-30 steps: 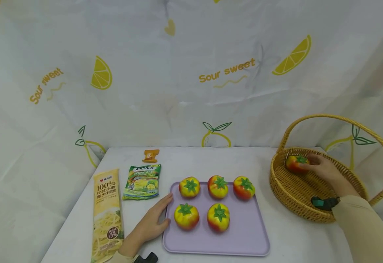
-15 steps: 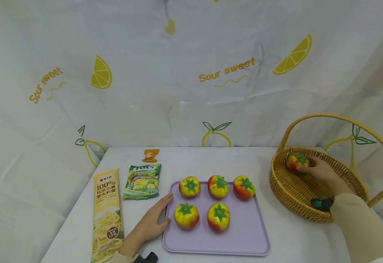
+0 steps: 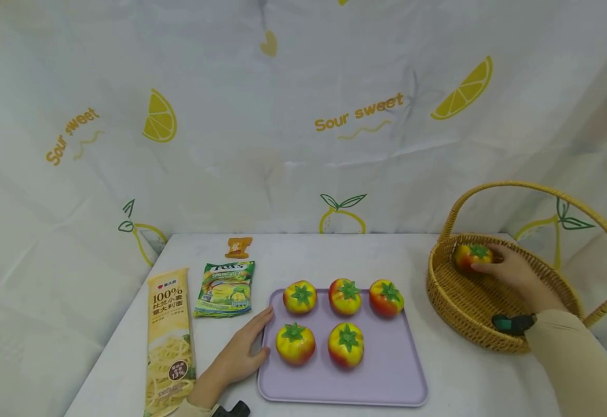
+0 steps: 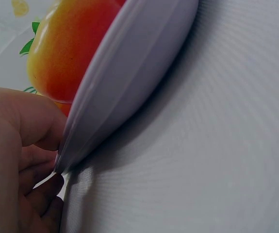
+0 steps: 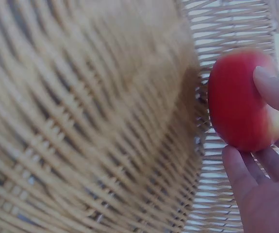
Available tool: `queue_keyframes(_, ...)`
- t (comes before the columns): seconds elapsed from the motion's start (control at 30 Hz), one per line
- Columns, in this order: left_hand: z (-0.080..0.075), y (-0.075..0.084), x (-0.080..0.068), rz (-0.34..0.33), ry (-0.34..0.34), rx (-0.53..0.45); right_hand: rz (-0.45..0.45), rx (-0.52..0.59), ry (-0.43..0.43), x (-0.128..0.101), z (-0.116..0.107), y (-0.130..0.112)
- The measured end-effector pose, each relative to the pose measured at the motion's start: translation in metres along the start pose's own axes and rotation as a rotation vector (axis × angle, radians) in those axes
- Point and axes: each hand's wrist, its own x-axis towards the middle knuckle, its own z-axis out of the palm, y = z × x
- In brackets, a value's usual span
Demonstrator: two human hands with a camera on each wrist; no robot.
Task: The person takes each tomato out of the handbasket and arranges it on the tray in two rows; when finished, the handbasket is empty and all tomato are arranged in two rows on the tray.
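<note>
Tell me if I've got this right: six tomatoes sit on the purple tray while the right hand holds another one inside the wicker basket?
Not quite. The purple tray carries five tomatoes, not six: three in the back row and two in front, as the head view shows. The rest stands: the right hand holds another tomato inside the wicker basket.

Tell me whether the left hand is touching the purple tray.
Touching. The left wrist view shows the left hand with its fingers against the purple tray rim.

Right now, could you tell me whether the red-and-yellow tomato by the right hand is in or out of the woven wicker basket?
In: the tomato sits inside the basket, gripped by the right hand.
</note>
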Motion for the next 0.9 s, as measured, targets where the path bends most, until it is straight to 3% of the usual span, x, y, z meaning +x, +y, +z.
queue_keyframes(0.2, -0.001, 0.001, 0.000, 0.020, 0.008, -0.003, -0.051, 0.047, 0.023, -0.005, -0.008, -0.015)
queue_keyframes(0.47, -0.002, 0.002, 0.000, 0.016, 0.001, 0.003, -0.048, 0.128, 0.006, -0.020, -0.019, -0.035)
queue_keyframes(0.67, -0.001, 0.000, 0.000, -0.002, -0.007, 0.000, -0.106, 0.060, 0.050, -0.034, -0.021, -0.049)
queue_keyframes(0.8, 0.001, -0.001, -0.001, 0.024, 0.015, 0.014, -0.180, -0.013, 0.083, -0.049, -0.019, -0.056)
queue_keyframes(0.9, 0.001, -0.002, 0.000, 0.040, 0.024, 0.019, -0.252, -0.005, 0.105, -0.060, -0.014, -0.063)
